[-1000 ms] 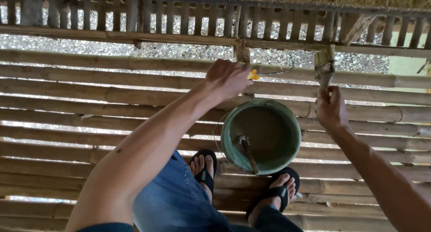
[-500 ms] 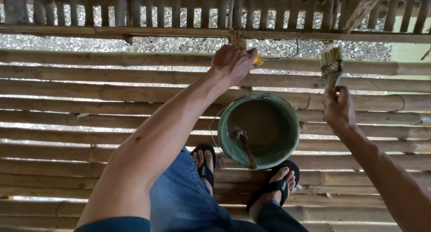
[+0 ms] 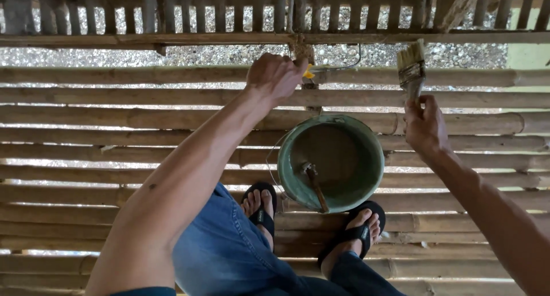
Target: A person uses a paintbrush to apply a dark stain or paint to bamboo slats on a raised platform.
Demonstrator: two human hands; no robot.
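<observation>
Left hand [image 3: 274, 75] at 12 o'clock, fist closed on a small yellow piece [image 3: 309, 74] where the bucket's wire handle [image 3: 342, 66] ends. Right hand [image 3: 425, 127] at 2 o'clock, gripping a paintbrush [image 3: 411, 70], bristles up. Green bucket [image 3: 330, 162] between them on the bamboo slat floor [image 3: 114, 118], stirring stick [image 3: 315, 184] inside, just above the black sandals [image 3: 354, 232].

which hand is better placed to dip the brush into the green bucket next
Right, probably. The right hand already holds the paintbrush, just beside the green bucket. The left hand grips something small and yellow up at the bamboo rail.
</observation>
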